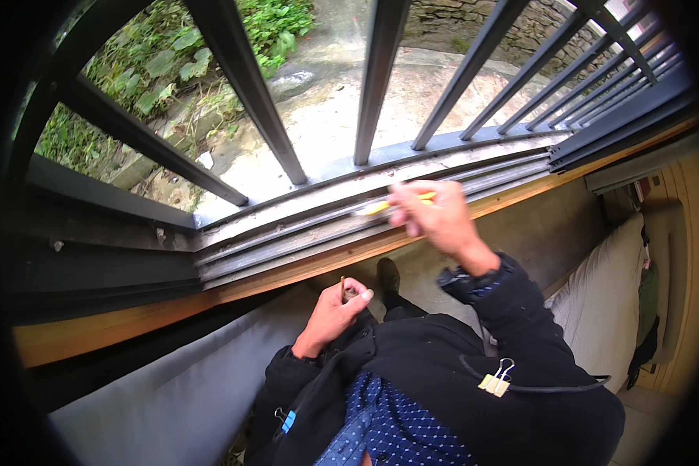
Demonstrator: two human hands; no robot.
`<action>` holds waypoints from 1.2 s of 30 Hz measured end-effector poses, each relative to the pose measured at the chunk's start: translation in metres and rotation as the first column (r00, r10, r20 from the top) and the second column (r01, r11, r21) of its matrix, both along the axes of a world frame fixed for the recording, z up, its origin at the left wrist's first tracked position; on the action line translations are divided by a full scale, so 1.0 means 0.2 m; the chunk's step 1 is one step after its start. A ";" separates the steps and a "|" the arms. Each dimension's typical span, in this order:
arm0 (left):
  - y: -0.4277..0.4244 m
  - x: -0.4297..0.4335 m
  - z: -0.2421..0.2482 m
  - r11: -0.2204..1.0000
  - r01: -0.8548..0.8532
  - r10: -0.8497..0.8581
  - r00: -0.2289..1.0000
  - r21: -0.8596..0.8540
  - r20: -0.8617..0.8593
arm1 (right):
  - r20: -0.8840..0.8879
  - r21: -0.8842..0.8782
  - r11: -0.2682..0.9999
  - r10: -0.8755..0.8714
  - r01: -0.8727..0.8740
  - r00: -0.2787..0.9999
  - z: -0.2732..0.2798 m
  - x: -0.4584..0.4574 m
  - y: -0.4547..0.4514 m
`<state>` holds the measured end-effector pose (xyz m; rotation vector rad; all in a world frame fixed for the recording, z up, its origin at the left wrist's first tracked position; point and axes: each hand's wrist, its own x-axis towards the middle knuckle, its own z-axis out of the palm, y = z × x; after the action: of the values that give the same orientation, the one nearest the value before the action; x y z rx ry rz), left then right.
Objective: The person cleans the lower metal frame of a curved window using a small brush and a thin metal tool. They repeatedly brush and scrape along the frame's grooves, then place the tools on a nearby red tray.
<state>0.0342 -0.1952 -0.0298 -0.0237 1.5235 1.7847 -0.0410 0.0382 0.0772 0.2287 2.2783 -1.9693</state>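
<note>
My right hand (434, 218) grips the yellow handle of a small brush (378, 208), held over the window's sliding track (303, 230). The brush's pale tip is blurred, and I cannot tell whether it touches the track. Dirt and small debris lie along the metal rails and the sill outside them. Lower and to the left, my left hand (335, 314) is curled in front of my body around a thin brown stick-like thing (343, 285). Most of that thing is hidden by the fingers.
Dark metal bars (376, 87) stand just beyond the track. A wooden ledge (326, 262) runs along its near side. Grey fabric (209, 349) hangs at lower left, and a bed with a pale cover (600, 297) is at right. Plants (169, 64) grow outside.
</note>
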 end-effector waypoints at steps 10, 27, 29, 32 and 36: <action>0.01 0.01 -0.02 0.999 0.026 -0.023 0.997 0.033 -0.072 | -0.126 0.284 0.958 0.011 0.026 0.992 -0.08 -0.01 -0.10; -0.03 -0.01 -0.02 0.999 0.032 -0.032 0.999 0.013 0.036 | -0.063 0.204 0.972 -0.106 0.117 0.992 -0.03 0.03 -0.09; -0.01 -0.02 -0.02 0.999 0.036 -0.036 0.999 -0.008 0.031 | -0.056 0.178 0.983 0.049 -0.038 0.997 -0.08 0.05 -0.17; 0.03 -0.03 0.00 0.996 0.069 -0.069 0.998 -0.053 0.005 | -0.104 0.060 0.982 0.185 -0.180 0.977 -0.11 0.07 -0.25; 0.08 -0.05 0.02 0.994 0.094 -0.089 0.992 -0.051 0.084 | -0.131 -0.137 0.990 -0.064 0.046 0.989 -0.05 0.12 0.01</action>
<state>0.0238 -0.1802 -0.0252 -0.0522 1.4914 1.6503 -0.0171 0.0401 0.0667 0.1507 2.2283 -2.2185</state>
